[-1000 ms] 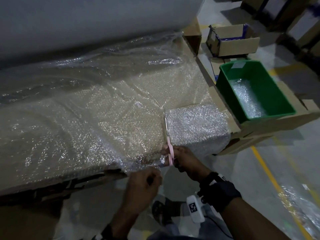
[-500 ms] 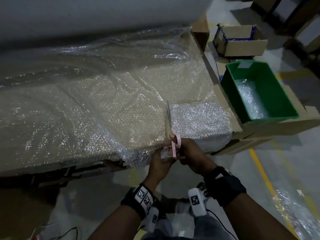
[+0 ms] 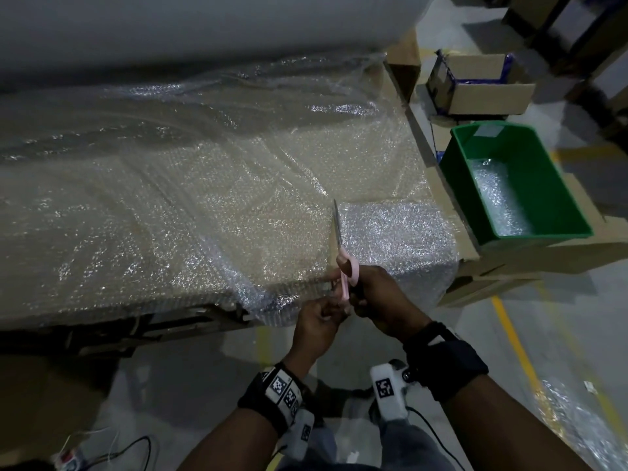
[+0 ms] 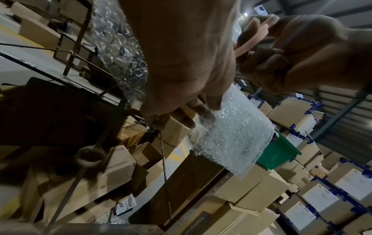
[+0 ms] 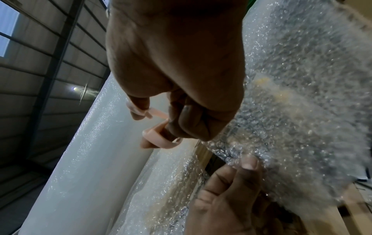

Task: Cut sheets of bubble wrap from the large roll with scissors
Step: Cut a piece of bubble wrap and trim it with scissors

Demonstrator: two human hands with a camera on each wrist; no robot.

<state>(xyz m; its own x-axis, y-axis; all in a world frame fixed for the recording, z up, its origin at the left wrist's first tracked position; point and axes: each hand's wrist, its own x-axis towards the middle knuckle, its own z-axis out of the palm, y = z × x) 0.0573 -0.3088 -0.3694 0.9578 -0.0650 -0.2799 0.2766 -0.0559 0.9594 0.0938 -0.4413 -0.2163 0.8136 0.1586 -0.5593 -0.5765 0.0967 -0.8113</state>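
Large roll (image 3: 204,25) lies across the far side of the bench, its long axis running left to right in front of you. The bubble wrap sheet (image 3: 190,198) pays off it toward you and drapes over the near bench edge.

A stack of cut bubble wrap sheets (image 3: 394,239) sits on the right part of the bench, just right of the blades. The green bin (image 3: 557,185) is farther right, well apart from the cut.

Scissors (image 3: 341,246) point away from you, toward the roll; their long axis crosses the roll's axis roughly square. So the cut line, as you hold it, runs from the near edge straight out to the roll.

Your right hand (image 3: 377,297) grips the pink handles, fingers curled through the loops. Blades look nearly closed in the head view; hard to say exactly.

Your left hand (image 3: 316,321) is just beside it on the left, pinching the near edge of the wrap between thumb and fingers.

Judgement: both hands are at the near edge, so the next stroke goes forward, away from both. Keep the left pinch taut, on the left of the blade line.
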